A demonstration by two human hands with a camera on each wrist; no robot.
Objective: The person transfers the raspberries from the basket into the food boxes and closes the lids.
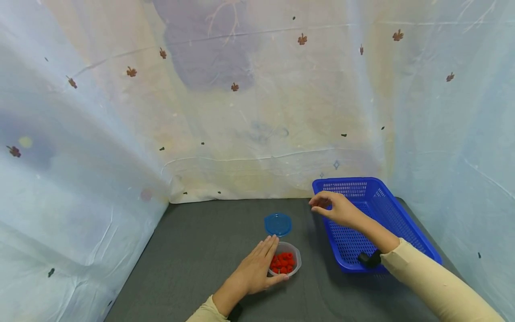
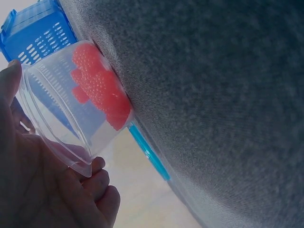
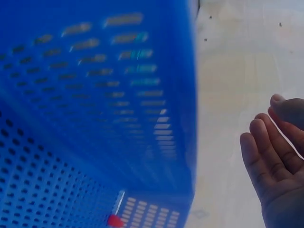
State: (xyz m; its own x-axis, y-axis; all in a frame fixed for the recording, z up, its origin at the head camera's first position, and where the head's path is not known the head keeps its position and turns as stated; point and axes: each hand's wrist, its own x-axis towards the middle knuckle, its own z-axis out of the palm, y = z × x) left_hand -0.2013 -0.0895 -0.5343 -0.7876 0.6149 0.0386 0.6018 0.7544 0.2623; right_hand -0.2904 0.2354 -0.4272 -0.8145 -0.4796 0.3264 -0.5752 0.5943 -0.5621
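Observation:
A clear plastic container (image 1: 297,252) holding several red raspberries (image 1: 282,263) stands on the grey table. My left hand (image 1: 254,267) lies against its left side, fingers straight along the far side, thumb along the near side. In the left wrist view, the thumb and fingertips touch around the container's rim (image 2: 57,107). My right hand (image 1: 335,208) hovers over the far left rim of the blue basket (image 1: 348,250), fingers loosely bent, thumb apart, nothing visible between them. Inside the basket, one red raspberry (image 3: 115,221) shows in the right wrist view.
A round blue lid (image 1: 278,224) lies flat on the table just beyond the container. The perforated basket sits at the right. Pale printed curtains (image 1: 257,116) hang along the back and both sides of the grey tabletop (image 1: 193,250).

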